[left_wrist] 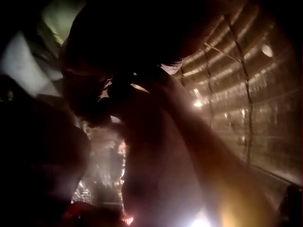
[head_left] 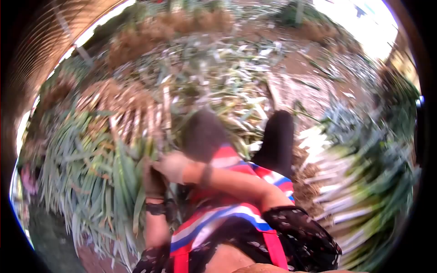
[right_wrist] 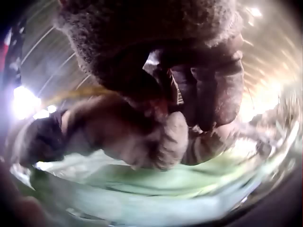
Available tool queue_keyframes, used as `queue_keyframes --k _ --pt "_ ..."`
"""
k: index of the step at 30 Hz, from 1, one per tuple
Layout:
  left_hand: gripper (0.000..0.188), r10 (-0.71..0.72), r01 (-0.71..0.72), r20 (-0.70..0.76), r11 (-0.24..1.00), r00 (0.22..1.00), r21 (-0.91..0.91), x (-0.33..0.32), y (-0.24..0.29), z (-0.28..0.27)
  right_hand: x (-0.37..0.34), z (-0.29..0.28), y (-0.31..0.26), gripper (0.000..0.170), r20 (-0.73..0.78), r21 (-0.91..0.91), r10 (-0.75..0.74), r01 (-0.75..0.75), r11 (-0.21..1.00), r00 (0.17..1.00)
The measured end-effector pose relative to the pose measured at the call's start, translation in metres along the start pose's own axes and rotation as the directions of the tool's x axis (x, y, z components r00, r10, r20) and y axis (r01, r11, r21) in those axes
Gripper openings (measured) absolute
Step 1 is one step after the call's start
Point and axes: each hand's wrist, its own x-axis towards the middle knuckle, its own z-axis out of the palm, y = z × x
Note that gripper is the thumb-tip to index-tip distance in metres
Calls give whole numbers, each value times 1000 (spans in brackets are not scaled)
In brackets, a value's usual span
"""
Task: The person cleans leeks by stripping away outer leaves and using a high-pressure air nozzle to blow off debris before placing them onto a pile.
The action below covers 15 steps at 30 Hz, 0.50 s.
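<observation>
My left hand [head_left: 155, 182], in a dark glove with a watch at the wrist, is beside the leafy ends of a leek pile [head_left: 93, 168]. My right hand [head_left: 172, 166], in a lighter glove, meets it over the lap. In the right wrist view, the right hand's fingers [right_wrist: 227, 90] bend down onto the left hand [right_wrist: 142, 137], whose thumb faces the camera. Broad green leek leaves [right_wrist: 142, 182] run just beneath both hands. I cannot tell what either hand holds between the fingers. The left wrist view is mostly dark and blurred.
Peeled leeks [head_left: 337, 200] with white shafts lie in a pile at the right. Stripped leaves [head_left: 227, 68] litter the ground ahead, and more rooted leeks [head_left: 168, 27] are heaped behind. A dark boot [head_left: 276, 141] and a striped apron [head_left: 223, 218] are close below. A curved roof [head_left: 41, 41] arches overhead.
</observation>
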Motion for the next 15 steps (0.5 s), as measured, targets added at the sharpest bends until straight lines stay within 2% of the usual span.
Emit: queue_keyframes --k 1,2,3,4,5,6,7,9,10,11,12,15 --pt "45 5 -15 104 995 995 94 -10 1 -11 8 42 11 27 -91 101 -11 20 995 996" --pt "39 -79 93 58 944 995 -317 -9 -18 -65 8 65 21 24 -149 298 70 -23 954 986" --pt "30 -117 121 38 986 992 -112 -12 -27 -80 9 77 31 25 -173 350 202 -132 927 964" --pt "25 -105 107 -37 992 994 62 -25 -19 -57 8 68 31 27 -254 284 286 -212 935 924" --pt "19 -95 117 -106 966 990 231 -35 -9 -28 7 54 28 32 -273 445 425 -279 851 863" --pt "18 23 6 -57 887 998 461 -36 -8 -21 8 57 28 34 -331 531 468 -249 810 819" --pt "16 118 -102 20 746 993 658 -34 -9 -15 8 59 31 37 -381 609 519 -215 764 765" --pt "15 138 -113 39 589 990 800 -34 -10 14 9 60 41 39 35 890 594 -295 346 803" --pt "16 82 -21 -37 618 996 786 -39 -5 40 8 64 45 41 254 931 551 -355 84 795" --pt "16 14 81 -118 639 993 764 -41 -6 56 6 70 51 39 262 954 488 -300 0 833" --pt "17 44 24 -67 639 997 769 -39 -17 55 3 78 58 37 266 964 426 -248 -100 865" --pt "23 39 10 -52 697 998 717 -47 -26 56 -6 70 57 20 374 905 330 -263 -335 867"
